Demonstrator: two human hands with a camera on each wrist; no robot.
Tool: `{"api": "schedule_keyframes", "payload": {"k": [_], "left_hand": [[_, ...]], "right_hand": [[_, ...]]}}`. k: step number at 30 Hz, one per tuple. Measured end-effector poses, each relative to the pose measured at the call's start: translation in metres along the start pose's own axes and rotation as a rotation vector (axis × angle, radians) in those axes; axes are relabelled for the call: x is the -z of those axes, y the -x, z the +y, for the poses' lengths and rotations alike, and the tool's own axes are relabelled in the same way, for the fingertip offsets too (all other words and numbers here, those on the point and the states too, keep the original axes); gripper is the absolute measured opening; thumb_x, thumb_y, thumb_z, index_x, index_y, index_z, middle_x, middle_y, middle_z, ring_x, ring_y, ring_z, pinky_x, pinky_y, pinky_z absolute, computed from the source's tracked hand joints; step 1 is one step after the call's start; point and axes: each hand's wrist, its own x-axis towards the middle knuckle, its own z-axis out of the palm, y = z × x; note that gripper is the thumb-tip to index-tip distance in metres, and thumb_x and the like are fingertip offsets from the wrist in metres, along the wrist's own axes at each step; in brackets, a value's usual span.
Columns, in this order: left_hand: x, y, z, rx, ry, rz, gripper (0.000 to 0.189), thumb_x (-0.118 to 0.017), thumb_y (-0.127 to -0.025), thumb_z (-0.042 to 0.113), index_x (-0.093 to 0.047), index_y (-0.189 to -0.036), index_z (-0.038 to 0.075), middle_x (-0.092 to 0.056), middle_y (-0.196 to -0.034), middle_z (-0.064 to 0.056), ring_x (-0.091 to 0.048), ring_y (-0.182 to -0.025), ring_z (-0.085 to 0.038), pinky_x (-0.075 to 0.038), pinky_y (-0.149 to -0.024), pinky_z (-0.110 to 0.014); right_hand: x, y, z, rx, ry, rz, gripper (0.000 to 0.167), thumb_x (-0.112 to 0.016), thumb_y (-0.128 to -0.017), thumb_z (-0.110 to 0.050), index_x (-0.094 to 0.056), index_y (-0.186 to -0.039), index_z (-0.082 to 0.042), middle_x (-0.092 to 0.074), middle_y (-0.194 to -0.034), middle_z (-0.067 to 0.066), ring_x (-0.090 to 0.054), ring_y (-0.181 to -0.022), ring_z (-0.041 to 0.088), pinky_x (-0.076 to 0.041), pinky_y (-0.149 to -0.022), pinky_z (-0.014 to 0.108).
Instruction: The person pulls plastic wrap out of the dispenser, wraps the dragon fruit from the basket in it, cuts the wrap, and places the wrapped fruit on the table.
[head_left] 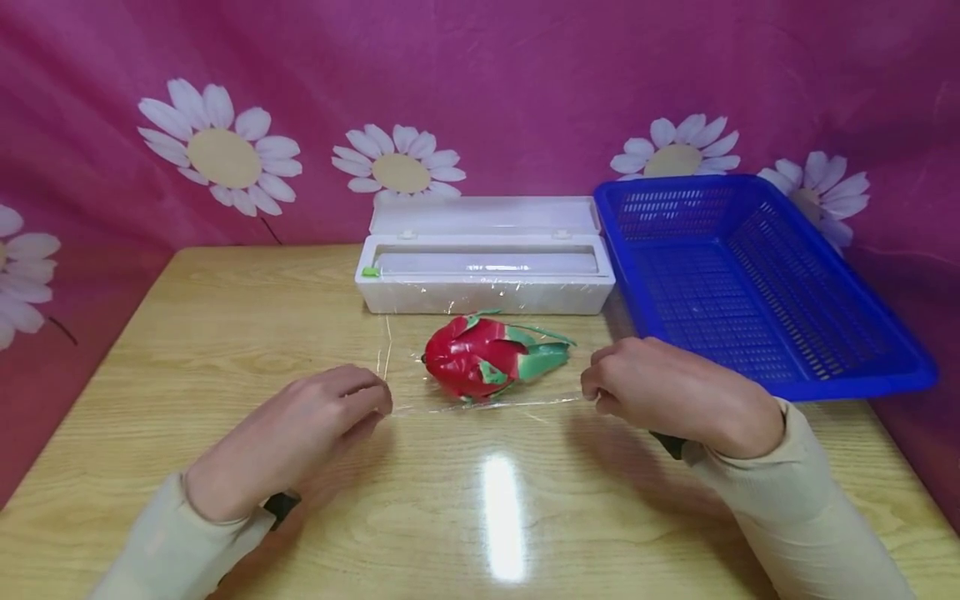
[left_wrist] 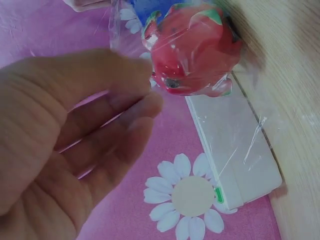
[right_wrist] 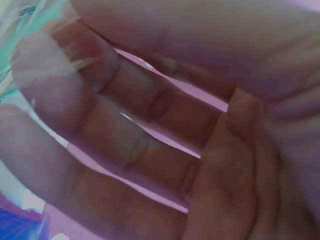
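A clear sheet of cling film stretches between the two hands, its near edge running as a shiny line across the table. My left hand pinches the left corner between thumb and fingertips. At the other corner, my right hand pinches the film with curled fingers. A red dragon fruit with green leaf tips lies on its side between the hands, stem end toward the right. In the left wrist view, the film overlaps the fruit. Behind it, the white cling film box stands with its lid raised.
Inside the box sits a film roll, with a small green slider at its left front edge. A blue plastic basket stands at the right, close to the box. A pink cloth with daisies hangs behind the wooden table.
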Motion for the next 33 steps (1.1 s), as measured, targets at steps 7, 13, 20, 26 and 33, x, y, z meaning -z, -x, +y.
{"api": "schedule_keyframes", "payload": {"k": [7,13,20,26,33], "left_hand": [[-0.0005,0.0006,0.0024,0.021,-0.009,0.069,0.024,-0.085,-0.082,0.005,-0.078,-0.104,0.011,-0.079,-0.094,0.002,-0.076,-0.080,-0.009,-0.065,-0.073,-0.030],[-0.0022,0.0027,0.0025,0.005,-0.031,0.130,0.023,-0.086,-0.080,0.004,-0.078,-0.101,0.010,-0.080,-0.092,0.002,-0.076,-0.076,-0.009,-0.064,-0.069,-0.029],[0.0005,0.0051,0.0030,0.015,-0.036,0.135,0.027,-0.088,-0.078,0.006,-0.080,-0.104,0.010,-0.082,-0.096,-0.001,-0.079,-0.080,-0.014,-0.065,-0.069,-0.031],[0.0006,0.0077,0.0024,-0.008,-0.042,0.167,0.027,-0.089,-0.076,0.005,-0.081,-0.101,0.011,-0.082,-0.093,-0.001,-0.079,-0.078,-0.013,-0.064,-0.068,-0.030],[0.0013,0.0099,0.0028,-0.005,-0.025,0.163,0.029,-0.091,-0.073,0.005,-0.081,-0.100,0.011,-0.082,-0.092,0.000,-0.079,-0.077,-0.013,-0.064,-0.068,-0.029]], "right_hand": [[-0.0009,0.0021,0.0037,0.004,-0.013,0.040,0.025,-0.071,-0.086,0.000,-0.066,-0.076,-0.022,-0.060,-0.074,-0.011,-0.051,-0.064,0.004,-0.045,-0.056,0.023],[0.0017,0.0050,0.0032,-0.008,-0.024,0.071,0.024,-0.069,-0.086,0.002,-0.070,-0.085,-0.021,-0.067,-0.080,-0.009,-0.058,-0.069,0.004,-0.053,-0.062,0.026],[0.0059,0.0051,0.0059,-0.011,-0.050,0.055,0.031,-0.064,-0.090,0.005,-0.061,-0.077,-0.024,-0.049,-0.071,-0.012,-0.043,-0.063,0.003,-0.036,-0.055,0.019],[0.0068,0.0059,0.0074,-0.001,-0.045,0.055,0.032,-0.063,-0.089,0.005,-0.058,-0.075,-0.023,-0.046,-0.070,-0.011,-0.041,-0.062,0.003,-0.033,-0.054,0.018],[0.0058,0.0077,0.0079,-0.001,-0.045,0.056,0.032,-0.063,-0.088,0.005,-0.058,-0.074,-0.023,-0.048,-0.069,-0.012,-0.042,-0.062,0.003,-0.034,-0.054,0.018]]}}
